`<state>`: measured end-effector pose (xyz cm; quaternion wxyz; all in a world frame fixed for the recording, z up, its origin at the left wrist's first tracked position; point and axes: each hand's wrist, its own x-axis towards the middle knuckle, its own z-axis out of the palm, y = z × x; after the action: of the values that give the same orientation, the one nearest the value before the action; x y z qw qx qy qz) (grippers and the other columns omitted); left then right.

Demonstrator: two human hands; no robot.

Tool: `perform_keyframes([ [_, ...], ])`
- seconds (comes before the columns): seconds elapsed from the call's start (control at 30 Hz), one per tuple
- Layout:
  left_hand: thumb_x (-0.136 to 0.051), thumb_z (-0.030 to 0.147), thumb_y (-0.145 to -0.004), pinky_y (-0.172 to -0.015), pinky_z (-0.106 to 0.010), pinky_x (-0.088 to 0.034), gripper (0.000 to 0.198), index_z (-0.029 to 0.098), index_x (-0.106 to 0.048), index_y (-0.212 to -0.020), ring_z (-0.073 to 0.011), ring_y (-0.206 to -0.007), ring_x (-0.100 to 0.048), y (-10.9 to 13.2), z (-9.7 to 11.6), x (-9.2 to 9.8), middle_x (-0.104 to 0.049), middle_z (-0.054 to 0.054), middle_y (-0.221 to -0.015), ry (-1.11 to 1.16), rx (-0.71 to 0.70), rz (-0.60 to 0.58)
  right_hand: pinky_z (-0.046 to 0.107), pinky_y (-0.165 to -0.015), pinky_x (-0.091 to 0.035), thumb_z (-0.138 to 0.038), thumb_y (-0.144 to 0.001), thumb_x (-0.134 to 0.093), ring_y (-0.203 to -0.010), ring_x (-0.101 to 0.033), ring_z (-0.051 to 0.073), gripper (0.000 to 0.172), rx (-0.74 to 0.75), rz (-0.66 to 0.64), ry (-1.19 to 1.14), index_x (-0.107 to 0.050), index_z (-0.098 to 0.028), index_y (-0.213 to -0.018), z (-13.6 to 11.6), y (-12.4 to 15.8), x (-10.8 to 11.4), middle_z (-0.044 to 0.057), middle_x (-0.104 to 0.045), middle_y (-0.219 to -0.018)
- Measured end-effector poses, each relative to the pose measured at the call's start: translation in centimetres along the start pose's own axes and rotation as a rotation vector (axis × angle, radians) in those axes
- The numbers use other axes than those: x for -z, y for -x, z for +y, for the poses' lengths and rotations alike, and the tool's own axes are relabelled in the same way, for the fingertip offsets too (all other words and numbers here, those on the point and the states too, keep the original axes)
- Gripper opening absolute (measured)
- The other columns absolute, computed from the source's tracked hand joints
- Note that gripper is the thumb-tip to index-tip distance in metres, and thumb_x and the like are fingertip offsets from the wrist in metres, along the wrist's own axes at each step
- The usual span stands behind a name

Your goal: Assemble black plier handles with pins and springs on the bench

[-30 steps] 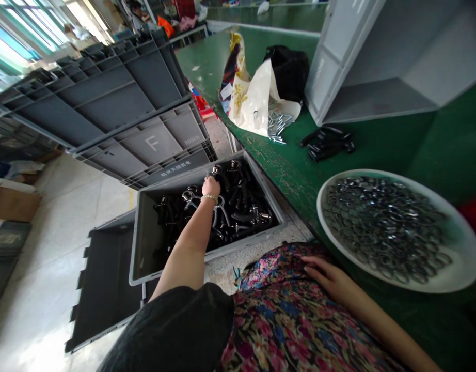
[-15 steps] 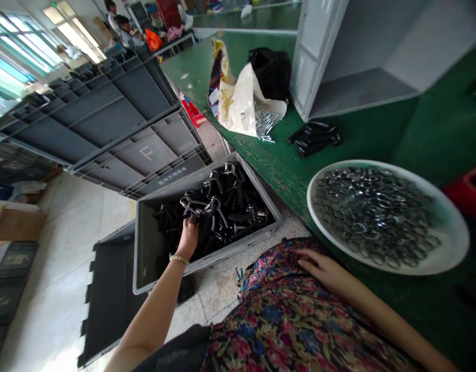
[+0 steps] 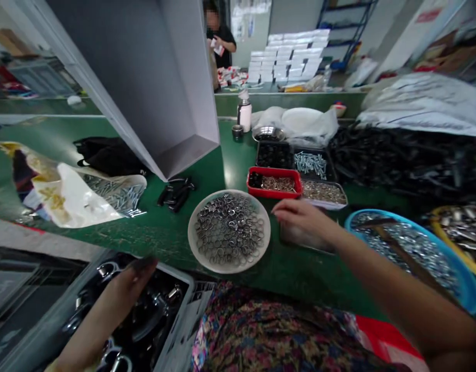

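1. Left hand (image 3: 131,287) hung over the grey crate (image 3: 187,281), where black parts (image 3: 153,315) lay heaped. Blurred dark piece (image 3: 142,262) showed at its fingertips; couldn't tell if pinched.
2. Right hand (image 3: 300,216) was above the green table (image 3: 292,279), fingers bunched together; couldn't tell if it held anything.
3. Red tray (image 3: 274,194) sat just beyond it; white dish (image 3: 191,237) of metal rings (image 3: 232,227) stood near.

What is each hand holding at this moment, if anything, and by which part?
The left hand apparently holds a dark, blurred piece; which part is gripped cannot be told. The right hand shows nothing held.
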<state>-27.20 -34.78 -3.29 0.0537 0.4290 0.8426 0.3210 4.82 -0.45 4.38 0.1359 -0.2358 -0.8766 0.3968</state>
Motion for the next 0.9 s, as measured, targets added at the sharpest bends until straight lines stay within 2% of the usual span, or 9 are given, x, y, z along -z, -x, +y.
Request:
perform_keyframes([
  [0.07, -0.052, 0.054, -0.082, -0.087, -0.033, -0.053, 0.036, 0.028, -0.071, -0.098, -0.023, -0.093, -0.067, -6.9, 5.9, -1.4, -0.073, -0.001, -0.099, 0.049, -0.147, -0.115, 0.031, -0.071, -0.05, -0.04, -0.085, -0.052, -0.072, -0.062, 0.017, 0.028, -0.113, 0.282, 0.174, -0.068, -0.017, -0.09, 4.2, -2.6, 4.6, 0.003, -0.069, -0.078],
  [0.1, -0.05, 0.05, -0.084, -0.088, -0.031, -0.052, 0.035, 0.026, -0.07, -0.1, -0.0225, -0.094, -0.067, -10.6, 9.4, -2.7, -0.073, -0.001, -0.1, 0.054, -0.229, -0.181, 0.031, -0.071, -0.049, -0.038, -0.084, -0.053, -0.073, -0.062, 0.018, 0.026, -0.179, 0.367, 0.274, -0.068, -0.017, -0.089, 6.3, -3.9, 6.5, 0.004, -0.069, -0.078],
  [0.17, -0.048, 0.041, -0.089, -0.087, -0.028, -0.05, 0.032, 0.021, -0.069, -0.102, -0.0209, -0.094, -0.066, -17.8, 16.5, -6.5, -0.072, -0.005, -0.101, -0.014, -0.383, -0.294, 0.031, -0.075, -0.048, -0.033, -0.085, -0.052, -0.08, -0.063, 0.02, 0.026, -0.292, 0.414, 0.448, -0.069, -0.015, -0.092, 10.0, -5.8, 9.4, 0.007, -0.071, -0.086],
  [0.23, -0.048, 0.033, -0.091, -0.087, -0.028, -0.049, 0.028, 0.016, -0.068, -0.101, -0.021, -0.096, -0.065, -23.8, 22.8, -11.3, -0.071, -0.009, -0.102, -0.192, -0.434, -0.288, 0.031, -0.079, -0.047, -0.03, -0.088, -0.049, -0.087, -0.063, 0.021, 0.028, -0.37, 0.42, 0.557, -0.069, -0.013, -0.097, 12.7, -6.7, 11.7, 0.01, -0.071, -0.095],
  [0.33, -0.05, 0.025, -0.09, -0.09, -0.031, -0.047, 0.023, 0.014, -0.067, -0.1, -0.0236, -0.101, -0.063, -29.5, 29.1, -17.8, -0.067, -0.015, -0.105, -0.273, -0.461, -0.28, 0.03, -0.083, -0.046, -0.027, -0.088, -0.049, -0.092, -0.063, 0.021, 0.027, -0.444, 0.409, 0.616, -0.069, -0.011, -0.098, 15.6, -6.4, 14.3, 0.012, -0.07, -0.099],
  [0.4, -0.052, 0.021, -0.088, -0.093, -0.034, -0.046, 0.021, 0.012, -0.067, -0.1, -0.0265, -0.104, -0.062, -31.4, 30.9, -20.7, -0.064, -0.018, -0.107, -0.308, -0.463, -0.28, 0.029, -0.085, -0.046, -0.026, -0.088, -0.05, -0.096, -0.063, 0.021, 0.026, -0.493, 0.379, 0.641, -0.07, -0.012, -0.097, 16.9, -6.1, 15.6, 0.012, -0.07, -0.101],
  [0.5, -0.052, 0.018, -0.086, -0.093, -0.038, -0.046, 0.021, 0.01, -0.066, -0.1, -0.0293, -0.104, -0.062, -32.7, 31.4, -22.7, -0.061, -0.02, -0.108, -0.366, -0.472, -0.3, 0.029, -0.089, -0.045, -0.025, -0.088, -0.05, -0.101, -0.062, 0.022, 0.026, -0.559, 0.33, 0.65, -0.07, -0.011, -0.098, 18.3, -7.0, 16.6, 0.014, -0.069, -0.106],
  [0.73, -0.046, 0.01, -0.087, -0.091, -0.033, -0.047, 0.025, 0.013, -0.067, -0.098, -0.025, -0.098, -0.063, -33.7, 31.3, -22.4, -0.061, -0.016, -0.104, -0.443, -0.496, -0.342, 0.037, -0.089, -0.047, -0.025, -0.086, -0.052, -0.107, -0.061, 0.03, 0.034, -0.699, 0.311, 0.594, -0.067, -0.003, -0.107, 18.8, -13.3, 14.4, 0.024, -0.064, -0.115],
  [0.9, -0.053, 0.017, -0.086, -0.094, -0.038, -0.046, 0.022, 0.015, -0.065, -0.104, -0.0282, -0.102, -0.062, -33.8, 30.4, -22.5, -0.059, -0.016, -0.11, -0.433, -0.464, -0.28, 0.038, -0.084, -0.048, -0.02, -0.083, -0.051, -0.102, -0.063, 0.031, 0.033, -0.681, 0.362, 0.556, -0.064, -0.002, -0.107, 18.2, -13.6, 14.2, 0.026, -0.065, -0.11],
])
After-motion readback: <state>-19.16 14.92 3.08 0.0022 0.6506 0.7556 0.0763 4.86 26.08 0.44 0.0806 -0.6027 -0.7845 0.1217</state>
